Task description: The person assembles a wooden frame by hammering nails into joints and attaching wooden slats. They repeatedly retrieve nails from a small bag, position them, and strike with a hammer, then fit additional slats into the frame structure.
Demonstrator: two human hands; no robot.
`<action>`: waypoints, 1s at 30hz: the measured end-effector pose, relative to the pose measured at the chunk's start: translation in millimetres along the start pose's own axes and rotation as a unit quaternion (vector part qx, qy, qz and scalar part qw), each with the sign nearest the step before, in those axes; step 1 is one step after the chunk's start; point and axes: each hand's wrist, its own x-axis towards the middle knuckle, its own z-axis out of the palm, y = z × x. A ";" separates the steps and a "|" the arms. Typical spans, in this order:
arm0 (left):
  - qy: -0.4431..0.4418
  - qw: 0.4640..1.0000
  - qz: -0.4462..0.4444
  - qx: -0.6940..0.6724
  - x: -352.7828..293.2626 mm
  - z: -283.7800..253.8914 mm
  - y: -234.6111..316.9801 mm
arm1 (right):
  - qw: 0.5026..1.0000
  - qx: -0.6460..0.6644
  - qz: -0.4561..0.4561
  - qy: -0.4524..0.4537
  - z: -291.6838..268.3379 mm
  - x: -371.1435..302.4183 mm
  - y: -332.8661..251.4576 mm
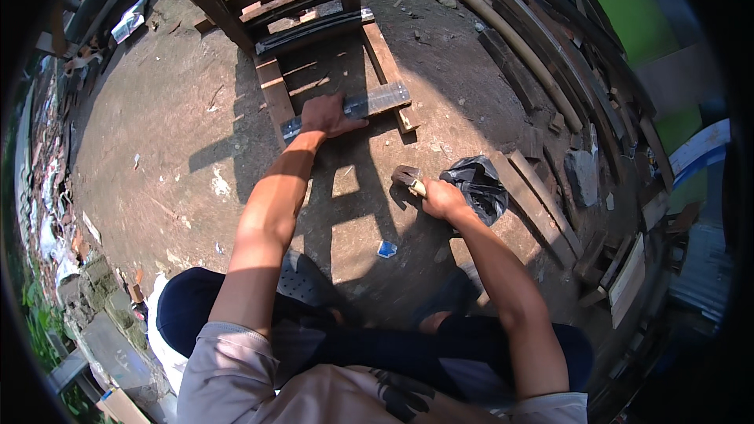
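Holding board across wooden frame nr its end w/ L grip, R grip round hammer, open ground btwn.

Pale grey T-shirt, 2 short sleeves, dark print, dark navy legwear

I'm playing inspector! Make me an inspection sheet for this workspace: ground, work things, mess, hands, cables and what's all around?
Surface: brown ground, part sunlit, part shaded, with small bits scattered on it.
Work things: wooden frame with slats; a greyish slat across its two near legs; a hammer.
Clutter: black plastic bag by the right hand; small blue scrap.
Hands: left fingers on the greyish slat, full grip unclear; right fingers closed around the hammer's handle.
Cables: nothing seen.
Surroundings: long planks piled on the right; rubble on the left.
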 end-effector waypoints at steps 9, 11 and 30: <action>0.020 1.000 -0.014 0.015 0.0 -1.6 3.8 | 0.999 0.040 -0.010 -0.001 -5.6 9.0 4.3; 0.026 0.999 -0.013 0.017 -1.5 -3.9 5.9 | 0.998 0.062 0.010 0.004 2.2 5.0 3.7; 0.303 0.950 0.072 0.014 -19.7 73.2 102.3 | 0.892 0.269 -0.104 0.348 63.9 -47.6 33.1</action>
